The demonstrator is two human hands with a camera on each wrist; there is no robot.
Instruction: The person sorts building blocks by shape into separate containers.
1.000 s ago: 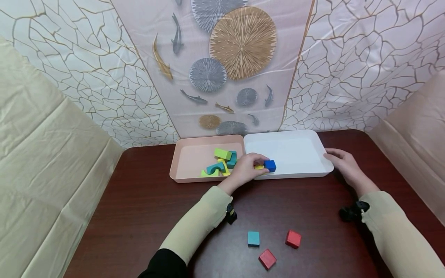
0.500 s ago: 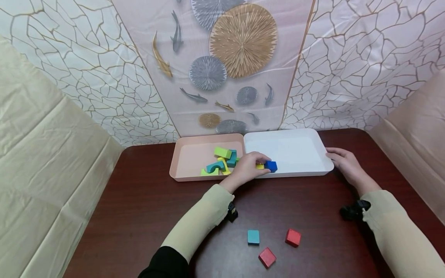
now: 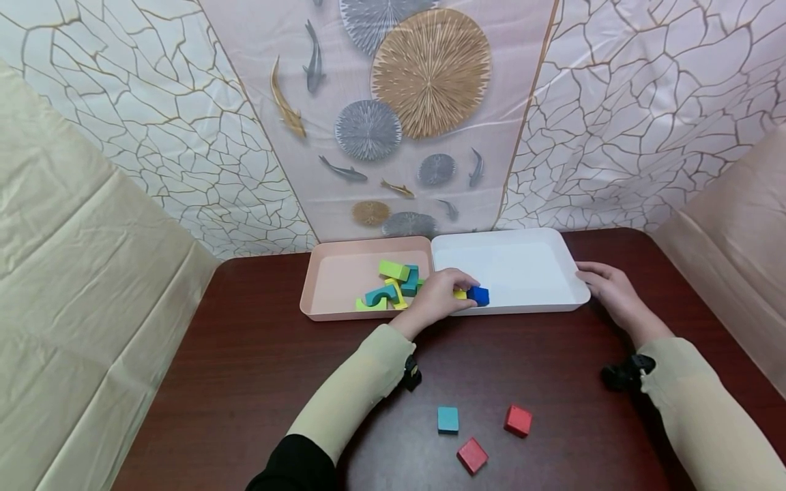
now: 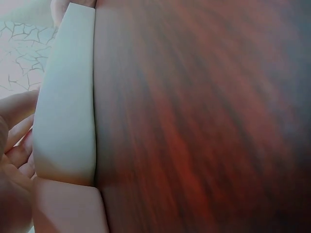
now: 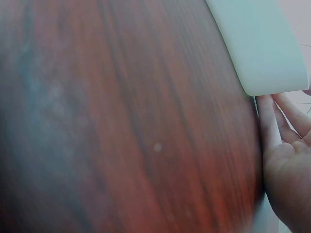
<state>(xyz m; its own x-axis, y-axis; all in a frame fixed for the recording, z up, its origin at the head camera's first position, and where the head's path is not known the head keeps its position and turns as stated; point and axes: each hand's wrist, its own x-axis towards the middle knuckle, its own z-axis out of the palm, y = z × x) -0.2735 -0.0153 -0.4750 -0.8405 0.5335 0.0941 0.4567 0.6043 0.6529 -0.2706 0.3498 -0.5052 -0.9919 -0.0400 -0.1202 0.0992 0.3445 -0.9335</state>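
My left hand (image 3: 437, 294) pinches a small blue block (image 3: 479, 295) at the near left of the white tray (image 3: 516, 262). A yellow block (image 3: 460, 294) shows between its thumb and fingers, mostly hidden. In the left wrist view this hand (image 4: 17, 145) reaches behind the tray's wall, which hides the fingertips and blocks. My right hand (image 3: 614, 293) touches the right end of the white tray. Seen from the right wrist, that hand's (image 5: 289, 155) fairly straight fingers meet the tray's outer end.
Against the white tray's left side stands a pink tray (image 3: 325, 286) with several green, teal and yellow blocks (image 3: 393, 271). Nearer on the dark wooden table (image 3: 245, 382) lie a teal block (image 3: 447, 419) and two red blocks, one right (image 3: 518, 420), one nearer (image 3: 472, 455). Patterned cloth hangs behind.
Compared with one second ago, the left hand sits very slightly farther right, still pinching the blue block. The right fingertips are a touch farther right at the tray's end. The trays look unmoved.
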